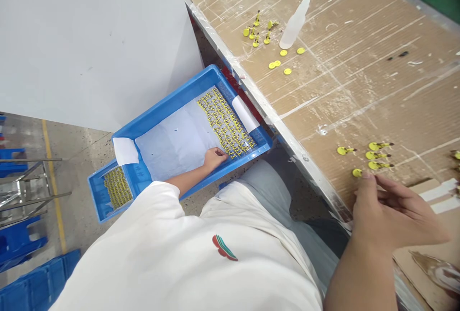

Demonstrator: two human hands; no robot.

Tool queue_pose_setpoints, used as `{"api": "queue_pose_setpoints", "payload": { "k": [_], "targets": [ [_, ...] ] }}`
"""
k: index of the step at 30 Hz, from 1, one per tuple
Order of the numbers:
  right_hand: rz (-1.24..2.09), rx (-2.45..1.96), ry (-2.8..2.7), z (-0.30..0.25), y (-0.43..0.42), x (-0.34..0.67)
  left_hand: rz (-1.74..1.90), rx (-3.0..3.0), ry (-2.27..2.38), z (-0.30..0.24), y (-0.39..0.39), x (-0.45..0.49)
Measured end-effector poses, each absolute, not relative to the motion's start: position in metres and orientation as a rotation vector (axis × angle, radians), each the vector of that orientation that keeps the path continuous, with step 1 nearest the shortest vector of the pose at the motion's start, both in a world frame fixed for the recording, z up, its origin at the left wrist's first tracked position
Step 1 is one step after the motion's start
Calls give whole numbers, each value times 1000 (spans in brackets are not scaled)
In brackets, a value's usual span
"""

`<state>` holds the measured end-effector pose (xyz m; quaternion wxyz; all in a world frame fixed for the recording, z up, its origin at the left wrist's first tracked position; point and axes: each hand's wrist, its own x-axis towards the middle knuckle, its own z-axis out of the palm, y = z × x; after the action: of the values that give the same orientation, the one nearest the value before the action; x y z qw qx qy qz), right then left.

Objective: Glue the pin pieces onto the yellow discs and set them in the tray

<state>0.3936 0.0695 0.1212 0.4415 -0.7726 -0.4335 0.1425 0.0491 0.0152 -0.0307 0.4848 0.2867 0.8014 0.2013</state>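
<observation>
My right hand (391, 210) is closed at the cardboard-covered table, thumb and finger pinched at a small figurine whose round yellow base (357, 172) shows beyond the fingertips; the rest of it is hidden. Several similar figurines (378, 155) lie on their sides just past that hand. My left hand (215, 156) reaches down into a blue tray (163, 109), fingers pinched together at the near end of dense rows of yellow-and-dark figurines (228, 121). Whether anything is between those fingers cannot be made out. A pale sheet (172, 133) lines the tray's floor.
A white squeeze bottle (295, 22) lies among figurines (256, 33) and loose yellow discs (287, 71) farther along the table (345, 86). A second blue tray (95, 196) of figurines sits below the first. A large white panel (89, 38) stands beyond; blue stools (21, 244) are at left.
</observation>
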Motion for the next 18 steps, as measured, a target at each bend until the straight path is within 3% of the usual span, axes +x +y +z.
{"api": "queue_pose_setpoints", "payload": {
  "k": [18],
  "targets": [
    [353,-1828,-1059,118,70,395,574,637,1877,-41,13,45]
  ]
}}
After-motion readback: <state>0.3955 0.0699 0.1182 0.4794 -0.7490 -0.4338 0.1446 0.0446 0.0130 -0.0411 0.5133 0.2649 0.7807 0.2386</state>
